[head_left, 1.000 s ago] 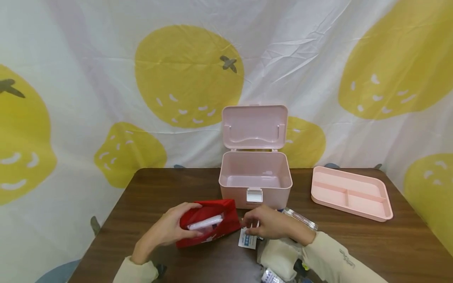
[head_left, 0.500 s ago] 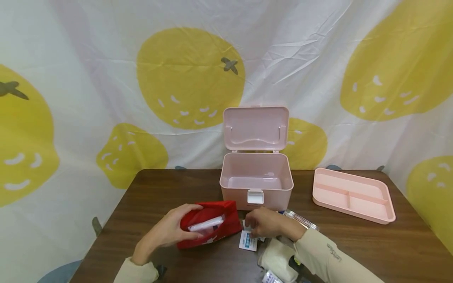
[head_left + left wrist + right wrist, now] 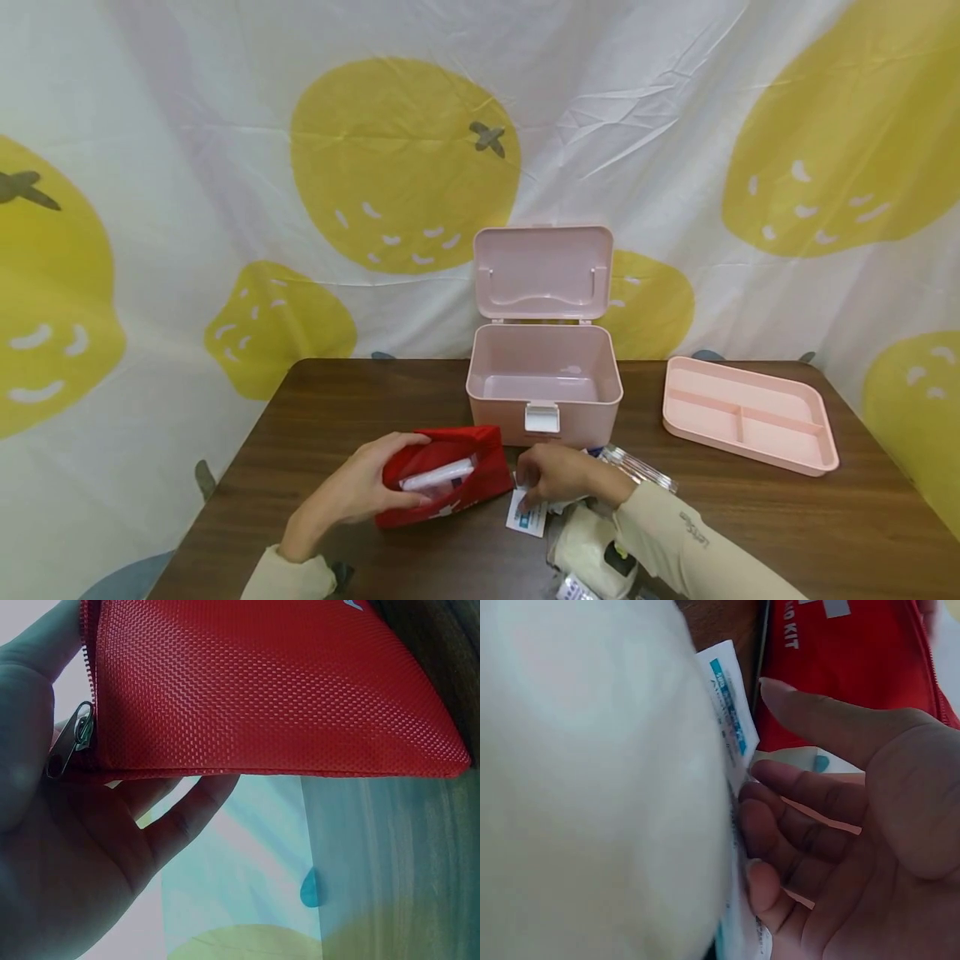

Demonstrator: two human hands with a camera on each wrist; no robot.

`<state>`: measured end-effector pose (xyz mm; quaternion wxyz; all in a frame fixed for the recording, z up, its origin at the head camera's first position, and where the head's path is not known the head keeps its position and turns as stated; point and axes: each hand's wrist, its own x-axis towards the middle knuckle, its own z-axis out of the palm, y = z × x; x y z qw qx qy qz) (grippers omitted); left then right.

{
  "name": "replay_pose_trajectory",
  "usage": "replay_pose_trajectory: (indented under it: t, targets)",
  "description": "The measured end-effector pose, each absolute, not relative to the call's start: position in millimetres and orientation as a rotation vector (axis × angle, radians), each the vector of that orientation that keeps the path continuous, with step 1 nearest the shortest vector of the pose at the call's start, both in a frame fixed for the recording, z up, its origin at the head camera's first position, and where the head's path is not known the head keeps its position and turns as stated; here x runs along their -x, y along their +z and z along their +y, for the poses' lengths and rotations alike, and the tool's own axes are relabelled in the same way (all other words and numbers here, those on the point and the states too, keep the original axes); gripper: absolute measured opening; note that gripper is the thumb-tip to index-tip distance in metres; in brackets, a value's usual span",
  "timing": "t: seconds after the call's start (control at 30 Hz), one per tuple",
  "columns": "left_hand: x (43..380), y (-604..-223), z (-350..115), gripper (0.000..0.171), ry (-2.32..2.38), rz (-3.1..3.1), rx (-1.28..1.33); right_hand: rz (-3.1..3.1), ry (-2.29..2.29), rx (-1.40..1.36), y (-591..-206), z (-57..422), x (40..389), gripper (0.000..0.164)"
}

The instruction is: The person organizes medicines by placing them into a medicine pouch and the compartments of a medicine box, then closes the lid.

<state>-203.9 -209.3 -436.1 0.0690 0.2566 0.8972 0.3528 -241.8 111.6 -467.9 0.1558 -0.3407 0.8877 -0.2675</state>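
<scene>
My left hand grips a red zippered first-aid pouch by its left side, thumb in front and fingers behind. Its mouth gapes, showing a white wrapped packet inside. In the left wrist view the zipper pull hangs beside the palm. My right hand is low over the table to the right of the pouch, fingers bent at a small white packet with blue print. The right wrist view has the fingertips against the packets' edges and the thumb held apart from them.
Behind the hands stands a pink box with its lid raised. A pink divided tray lies at the right. Beneath the right forearm are a cream-coloured bundle, thin clear-wrapped sticks and a white printed packet.
My right hand has shifted slightly left and down over the small white packets, its fingers bending in towards them. My left hand keeps the pouch in the same place.
</scene>
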Motion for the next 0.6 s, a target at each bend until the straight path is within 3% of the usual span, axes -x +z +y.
replay_pose_trajectory:
  t: [0.23,0.6]
  targets:
    - [204,-437,-209,0.068,1.067,2.703,-0.782,2.594,-0.741,0.924,-472,108,239,0.038]
    - [205,-439,-209,0.068,1.072,2.711,-0.808,2.606,-0.756,0.933,-481,105,236,0.038]
